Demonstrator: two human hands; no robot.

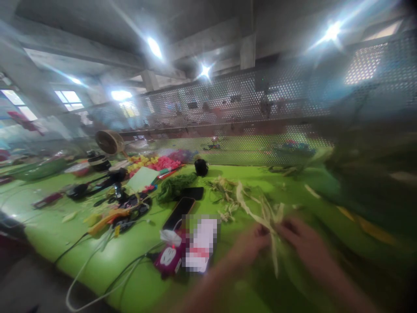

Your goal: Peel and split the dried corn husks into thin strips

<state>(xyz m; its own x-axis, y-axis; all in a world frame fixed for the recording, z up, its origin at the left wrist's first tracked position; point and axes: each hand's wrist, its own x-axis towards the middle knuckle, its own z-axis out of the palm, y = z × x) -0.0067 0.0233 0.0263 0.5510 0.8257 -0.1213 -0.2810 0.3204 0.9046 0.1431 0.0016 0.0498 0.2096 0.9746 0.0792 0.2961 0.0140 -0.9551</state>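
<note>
Both my hands meet over the green table (97, 256) at the lower right. My left hand (252, 243) and my right hand (301, 237) pinch a pale dried leaf strip (272, 226) between them, fingers closed on it. The strip hangs down a little between the hands. The picture is smeared by motion, so finger detail is poor. More pale husk-like strips (234, 195) lie on the table just beyond my hands.
A dark phone (179, 212), a magenta packet (169, 256) and white and black cables (97, 269) lie left of my hands. Further left are tools, a small fan (109, 142) and colourful pieces (156, 163). A perforated metal screen (244, 104) backs the table. A green heap (368, 182) fills the right.
</note>
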